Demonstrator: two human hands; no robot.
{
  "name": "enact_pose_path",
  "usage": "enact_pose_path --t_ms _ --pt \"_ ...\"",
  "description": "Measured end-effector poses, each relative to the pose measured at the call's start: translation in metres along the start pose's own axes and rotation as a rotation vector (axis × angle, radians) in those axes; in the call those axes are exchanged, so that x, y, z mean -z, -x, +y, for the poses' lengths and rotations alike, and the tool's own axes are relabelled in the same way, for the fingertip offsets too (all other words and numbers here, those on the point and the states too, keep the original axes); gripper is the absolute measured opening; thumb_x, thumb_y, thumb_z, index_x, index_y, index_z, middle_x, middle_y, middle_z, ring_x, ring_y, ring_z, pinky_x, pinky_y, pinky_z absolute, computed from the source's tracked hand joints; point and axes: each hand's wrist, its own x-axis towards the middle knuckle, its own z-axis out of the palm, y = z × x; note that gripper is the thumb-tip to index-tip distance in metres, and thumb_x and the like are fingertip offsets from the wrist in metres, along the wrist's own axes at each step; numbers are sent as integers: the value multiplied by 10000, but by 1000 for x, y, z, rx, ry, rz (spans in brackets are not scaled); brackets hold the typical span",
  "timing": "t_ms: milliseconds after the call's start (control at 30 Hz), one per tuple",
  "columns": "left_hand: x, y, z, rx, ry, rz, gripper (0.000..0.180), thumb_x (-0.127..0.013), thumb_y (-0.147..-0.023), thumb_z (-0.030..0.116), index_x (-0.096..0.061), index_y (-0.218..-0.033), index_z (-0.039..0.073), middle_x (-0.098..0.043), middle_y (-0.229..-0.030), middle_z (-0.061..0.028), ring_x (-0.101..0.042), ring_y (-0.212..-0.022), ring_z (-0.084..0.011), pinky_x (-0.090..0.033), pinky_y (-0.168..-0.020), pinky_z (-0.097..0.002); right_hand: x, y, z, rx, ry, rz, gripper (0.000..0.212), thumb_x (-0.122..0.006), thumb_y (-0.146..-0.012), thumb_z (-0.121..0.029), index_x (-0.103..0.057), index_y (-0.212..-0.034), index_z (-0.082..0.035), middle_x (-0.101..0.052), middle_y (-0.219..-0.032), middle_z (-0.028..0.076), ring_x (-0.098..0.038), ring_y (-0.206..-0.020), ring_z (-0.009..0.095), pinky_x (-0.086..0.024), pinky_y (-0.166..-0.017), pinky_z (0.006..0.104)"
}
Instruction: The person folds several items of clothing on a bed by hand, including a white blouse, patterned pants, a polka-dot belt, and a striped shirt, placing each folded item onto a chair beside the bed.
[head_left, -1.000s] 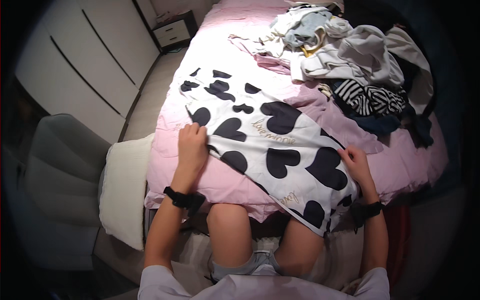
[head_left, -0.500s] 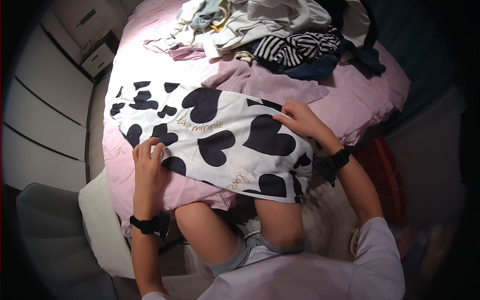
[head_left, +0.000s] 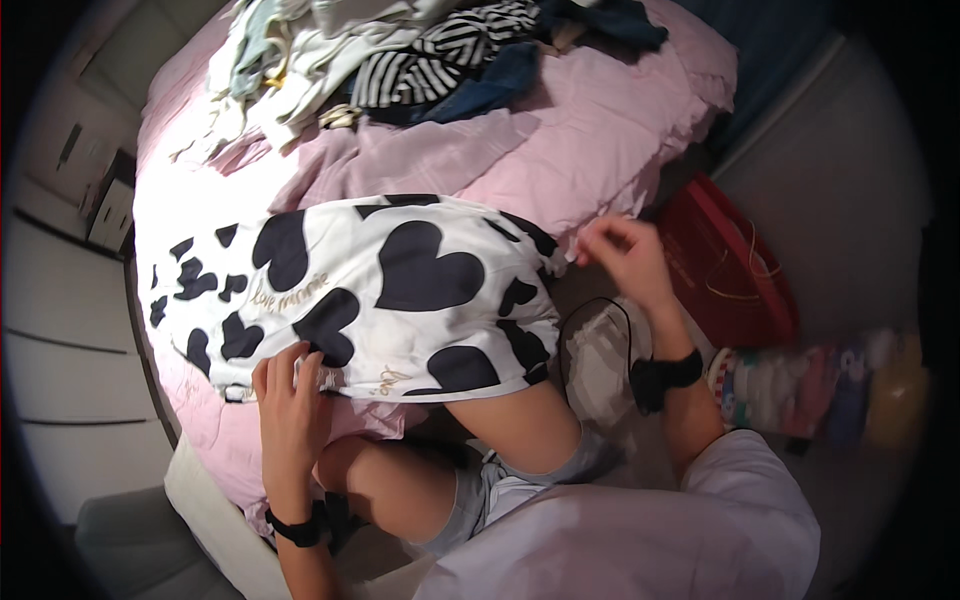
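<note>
A white cloth garment (head_left: 360, 235) with large black hearts and gold lettering lies spread over the near side of the bed and across my knees. Whether it is a dress, a top or something else cannot be told. My left hand (head_left: 290, 405) has its fingers bent over the garment's near edge, gripping the fabric; the thumb is mostly hidden. Off the garment's right end is my right hand (head_left: 632, 258), slightly blurred, its fingertips pinched together at a bit of white fabric by the edge. Dark wristbands (head_left: 665, 380) circle both wrists.
A pink-covered bed (head_left: 590, 120) carries a heap of clothes at the far side, with a black-and-white striped piece (head_left: 410, 75) and a dark blue one (head_left: 495, 88). A red bag (head_left: 725, 265) stands right of the bed. Pale drawers (head_left: 112, 215) and a grey chair (head_left: 130, 540) are left.
The view has shifted toward the right. My right hand has moved from the top of the garment to its right end, out past the edge. My left hand stays on the near edge.
</note>
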Motion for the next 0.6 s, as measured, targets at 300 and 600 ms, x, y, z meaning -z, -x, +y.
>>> enact_pose_path --t_ms 300,600 --pt "-3 -13 48 -113 6 -31 543 -711 -646 -34 -576 -1165 47 -582 -1190 -140 -519 -1109 -365 -407 -972 -474 -22 59 131 -176 131 34 414 -752 -888 -150 -590 -1243 -10 -676 -1110 86 -639 -1014 167 -505 -844 284" --pt "-24 -3 65 -74 51 -32 567 -742 -606 5 -575 -1143 76 -597 -1168 -115 -539 -1097 -331 -362 -1007 -452 -34 54 160 -679 -992 -136 371 -728 -903 -84 -584 -1232 4 -658 -1176 71 -636 -1066 177 -499 -946 311"
